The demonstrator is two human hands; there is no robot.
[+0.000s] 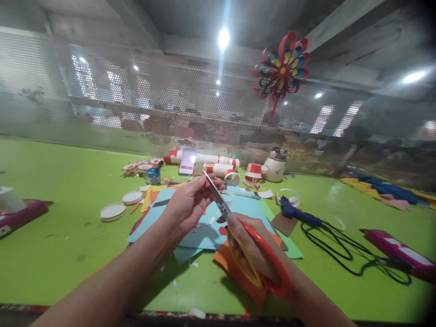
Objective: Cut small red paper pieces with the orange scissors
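Red-and-yellow-handled scissors [223, 209] lie in the right hand [252, 234], its fingers closed about the handles, blades angled up to the left hand [189, 202]. There, thumb and fingers narrowly pinch a small red piece [207, 182] beside the blade tips, presumably to steady it, above scrap-strewn blue sheets [252, 210].

Paper sheets [200, 240] are lying on the table [85, 268] at the clock's centre, with scissors [223, 206] hovering above them. At twelve a phone [187, 163] is standing before a tube [207, 159]; at eleven a jar [153, 176] is sitting; at ten a lid [113, 212] is lying. At one a cup [254, 172] is standing just left of a jug [275, 168]. At three a corded tool [308, 219] is lying, with a power strip [397, 247] resting farther out.
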